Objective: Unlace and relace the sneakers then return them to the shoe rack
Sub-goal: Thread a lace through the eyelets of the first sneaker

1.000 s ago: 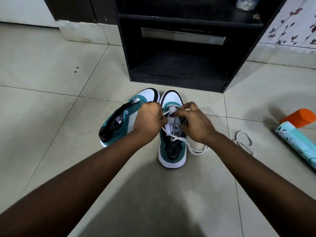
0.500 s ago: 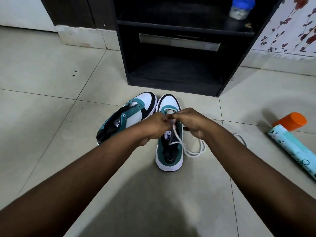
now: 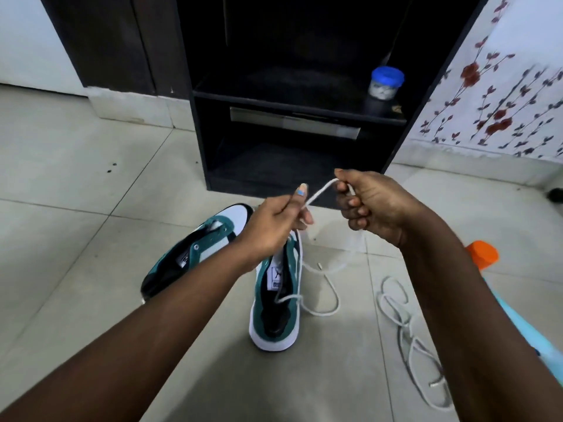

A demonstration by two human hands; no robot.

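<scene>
Two teal, white and black sneakers stand on the tiled floor in front of the black shoe rack (image 3: 292, 166). The left sneaker (image 3: 195, 257) lies tilted with no lace in it. Over the right sneaker (image 3: 277, 306) both hands are lifted. My left hand (image 3: 274, 220) pinches a white lace (image 3: 320, 193), and my right hand (image 3: 368, 202) grips the same lace a short way along, a taut stretch running between them. The rest of this lace trails down over the right sneaker onto the floor. A second loose white lace (image 3: 408, 327) lies on the floor to the right.
A blue-lidded jar (image 3: 385, 83) stands on the rack's middle shelf. An orange-capped, light blue printed object (image 3: 484, 254) lies on the floor at the far right, partly behind my right arm. A floral-papered wall (image 3: 505, 86) flanks the rack.
Both hands have risen from the right sneaker's eyelets, drawing the lace up and stretching it between them. The camera has tilted up, showing more of the rack.
</scene>
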